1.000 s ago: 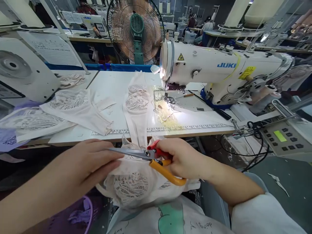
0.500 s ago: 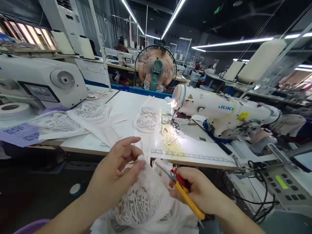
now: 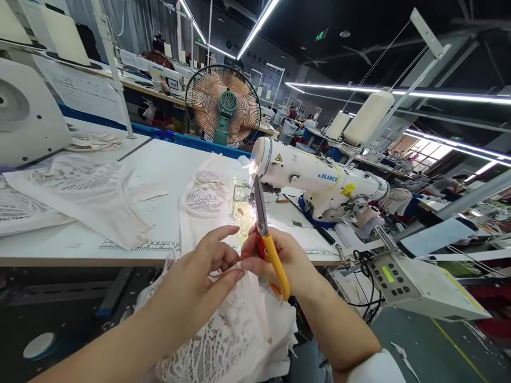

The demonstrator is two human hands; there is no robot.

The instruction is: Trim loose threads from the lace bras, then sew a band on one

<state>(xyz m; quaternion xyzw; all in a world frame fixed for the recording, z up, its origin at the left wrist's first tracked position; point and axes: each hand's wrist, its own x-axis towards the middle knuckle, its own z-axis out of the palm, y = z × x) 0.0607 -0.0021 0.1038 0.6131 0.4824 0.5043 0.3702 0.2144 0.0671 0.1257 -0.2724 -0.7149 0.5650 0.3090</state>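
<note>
My right hand (image 3: 279,260) is closed round the scissors (image 3: 266,238), which have one red and one yellow handle; the blades point up and away towards the sewing machine. My left hand (image 3: 199,282) pinches the white lace fabric (image 3: 231,340) with thumb and fingers, fingertips meeting those of the right hand. The lace lies bunched in my lap below the table edge. Another strip of the same lace (image 3: 203,197) runs over the white table (image 3: 167,159) to the needle of the white JUKI sewing machine (image 3: 319,181), under its bright lamp.
More lace pieces (image 3: 80,186) lie on the table at left, beside a second machine (image 3: 24,111). A standing fan (image 3: 223,106) is behind the table. A control box (image 3: 411,282) with cables hangs at right. Thread cones (image 3: 367,117) stand above the machine. Other workers sit far back.
The view has tilted up. My right hand has swung the scissors from pointing left to pointing up, and has come in against my left hand, which has shifted its pinch on the lace.
</note>
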